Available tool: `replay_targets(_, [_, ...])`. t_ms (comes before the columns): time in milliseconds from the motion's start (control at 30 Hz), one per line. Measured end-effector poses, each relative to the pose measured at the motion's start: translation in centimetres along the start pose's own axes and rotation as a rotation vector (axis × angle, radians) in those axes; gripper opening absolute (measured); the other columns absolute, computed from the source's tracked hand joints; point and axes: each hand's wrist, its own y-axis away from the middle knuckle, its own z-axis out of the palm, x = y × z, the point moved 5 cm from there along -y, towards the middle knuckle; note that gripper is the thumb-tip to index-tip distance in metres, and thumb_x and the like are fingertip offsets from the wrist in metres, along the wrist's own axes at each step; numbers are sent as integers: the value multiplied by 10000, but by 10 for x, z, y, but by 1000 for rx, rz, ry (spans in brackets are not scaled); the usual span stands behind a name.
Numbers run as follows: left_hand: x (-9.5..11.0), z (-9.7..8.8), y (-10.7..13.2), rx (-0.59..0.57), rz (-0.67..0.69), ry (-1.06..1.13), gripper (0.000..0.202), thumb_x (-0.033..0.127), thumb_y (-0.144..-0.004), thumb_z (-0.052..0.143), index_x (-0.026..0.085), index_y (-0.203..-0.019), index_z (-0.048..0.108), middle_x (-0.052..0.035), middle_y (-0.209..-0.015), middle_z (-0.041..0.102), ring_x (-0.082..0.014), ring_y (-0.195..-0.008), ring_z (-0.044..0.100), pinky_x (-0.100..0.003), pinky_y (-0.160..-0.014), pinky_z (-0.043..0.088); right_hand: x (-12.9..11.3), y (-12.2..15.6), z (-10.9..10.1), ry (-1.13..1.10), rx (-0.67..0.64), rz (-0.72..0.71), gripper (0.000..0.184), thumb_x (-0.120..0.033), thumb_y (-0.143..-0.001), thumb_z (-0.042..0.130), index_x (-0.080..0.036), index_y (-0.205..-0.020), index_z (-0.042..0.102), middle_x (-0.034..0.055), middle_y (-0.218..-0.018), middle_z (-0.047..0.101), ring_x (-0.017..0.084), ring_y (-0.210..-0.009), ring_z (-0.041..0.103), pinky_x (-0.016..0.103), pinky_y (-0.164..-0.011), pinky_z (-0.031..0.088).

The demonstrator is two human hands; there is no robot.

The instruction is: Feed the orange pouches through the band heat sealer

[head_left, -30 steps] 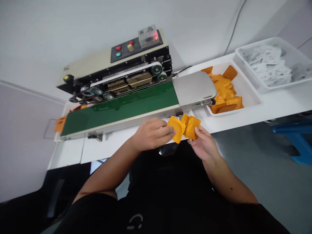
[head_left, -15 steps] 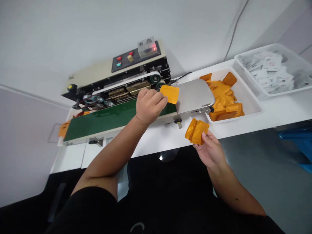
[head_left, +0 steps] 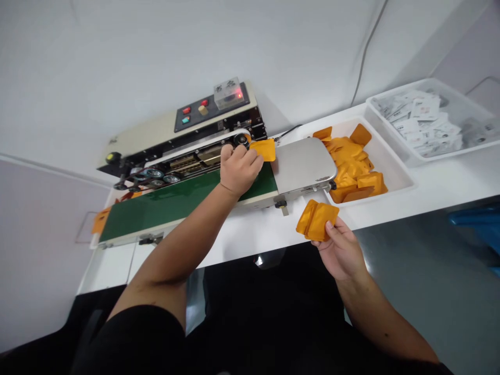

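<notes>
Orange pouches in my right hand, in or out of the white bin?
Out: the right hand holds these orange pouches in front of the white bin, outside its rim.

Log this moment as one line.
Left hand: holds orange packet near machine rollers | Right hand: holds several orange packets | White bin: more orange packets inside

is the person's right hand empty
No, the right hand holds a small stack of orange packets between its thumb and fingers.
</notes>
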Motion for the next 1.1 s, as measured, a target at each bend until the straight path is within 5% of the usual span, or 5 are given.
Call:
replay_targets(233, [-10, 7, -1, -12, -33, 47, 378, 313, -1217, 339, 241, -874, 482, 23, -728, 362, -199, -767, 297, -393, -898, 351, -2, -1, -2, 28, -19, -19, 214, -400, -920, 880, -299, -1096, 812, 24, -939, 727, 150, -710, 611, 262, -576, 545])
replay_targets(367, [-6, -1, -6, -36, -75, 102, 348, 371, -1210, 340, 228, -967, 545, 11, -786, 488, -200, -834, 393, -406, -933, 351, -4, -1, 1, 26, -15, -18, 245, -412, -893, 906, -289, -1087, 821, 24, -930, 730, 142, -703, 601, 254, -574, 534])
replay_targets(533, [43, -43, -2, -109, -134, 82, 280, 487, -1149, 524, 225, -1177, 621, -22, -958, 678, -235, -903, 531, -436, -895, 352, -7, 0, 2, 27, -30, -38, 193, -383, -918, 883, -276, -1065, 818, 23, -937, 733, 143, -711, 612, 264, -584, 524])
replay_targets(733, [126, -91, 42, -115, -33, 71, 188, 391, -1024, 753, 215, -1007, 690, -18, -844, 747, -223, -755, 562, -438, -737, 282, 4, 2, 4, 42, -6, -1, 204, -367, -903, 903, -265, -1052, 806, 29, -985, 752, 146, -751, 642, 257, -587, 535])
replay_targets(1100, [144, -107, 96, 8, -95, 145, 223, 307, -961, 829, 257, -1146, 714, -25, -990, 804, -218, -868, 637, -428, -832, 399, 43, 20, 32, 78, -55, 101, 279, -366, -889, 922, -273, -1125, 806, 25, -1017, 784, 150, -792, 708, 232, -605, 607])
